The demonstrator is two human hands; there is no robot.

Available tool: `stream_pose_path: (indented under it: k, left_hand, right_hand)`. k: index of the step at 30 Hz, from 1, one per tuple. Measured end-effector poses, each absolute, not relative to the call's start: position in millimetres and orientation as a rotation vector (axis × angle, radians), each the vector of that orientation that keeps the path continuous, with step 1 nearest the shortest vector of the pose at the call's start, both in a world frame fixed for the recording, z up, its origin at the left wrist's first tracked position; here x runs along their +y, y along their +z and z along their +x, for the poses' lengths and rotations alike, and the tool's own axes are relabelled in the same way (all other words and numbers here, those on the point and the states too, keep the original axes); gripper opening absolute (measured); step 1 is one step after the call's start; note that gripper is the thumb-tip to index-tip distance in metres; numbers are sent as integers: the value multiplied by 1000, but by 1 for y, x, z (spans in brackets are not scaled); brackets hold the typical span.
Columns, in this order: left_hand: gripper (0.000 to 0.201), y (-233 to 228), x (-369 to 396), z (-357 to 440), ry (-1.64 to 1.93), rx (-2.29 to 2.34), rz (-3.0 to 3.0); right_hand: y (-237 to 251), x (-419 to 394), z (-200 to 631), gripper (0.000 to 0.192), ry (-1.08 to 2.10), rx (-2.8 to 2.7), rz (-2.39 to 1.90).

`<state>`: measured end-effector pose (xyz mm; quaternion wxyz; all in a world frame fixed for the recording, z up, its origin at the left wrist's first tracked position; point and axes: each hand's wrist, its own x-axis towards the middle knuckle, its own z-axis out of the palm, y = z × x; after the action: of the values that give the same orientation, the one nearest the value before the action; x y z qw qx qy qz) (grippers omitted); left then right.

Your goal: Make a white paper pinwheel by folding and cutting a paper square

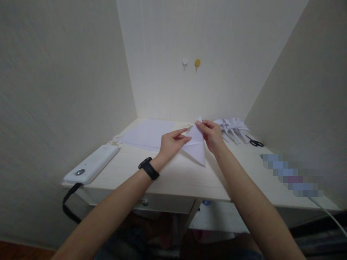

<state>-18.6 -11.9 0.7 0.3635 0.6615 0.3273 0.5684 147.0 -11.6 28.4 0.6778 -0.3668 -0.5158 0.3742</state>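
A folded sheet of white paper (197,146) is held up just above the desk, creased into a pointed, roughly triangular shape. My left hand (173,142), with a black watch (149,168) on its wrist, pinches the paper's left side between thumb and fingers. Near the upper tip, my right hand (210,131) grips the paper with thumb and index finger. Behind my left hand lies a stack of flat white paper (148,133). Beyond my right hand sits a pile of folded paper pieces (233,126).
Black-handled scissors (256,143) lie right of the pile. A white device with a black strap (92,165) rests at the desk's left edge. A blurred-out object (291,176) with a cable (329,215) lies at right. Walls enclose the desk (173,180) on three sides.
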Motion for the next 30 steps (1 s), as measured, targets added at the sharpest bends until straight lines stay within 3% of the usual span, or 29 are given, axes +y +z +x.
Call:
stream_pose_path:
  k: [7, 14, 24, 30]
  left_hand:
    - [41, 13, -8, -12, 1564, 779, 1835]
    - [22, 28, -4, 2, 1618, 699, 1740]
    - [39, 19, 1, 7, 1548, 584, 1458]
    - [29, 20, -6, 7, 1638, 652, 1588]
  right_hand:
    - [26, -13, 145, 29, 865, -1171, -780]
    - [26, -12, 145, 29, 854, -1222, -744]
    - [33, -13, 152, 25, 639, -1235, -728]
    - [33, -15, 149, 28, 618, -1234, -738]
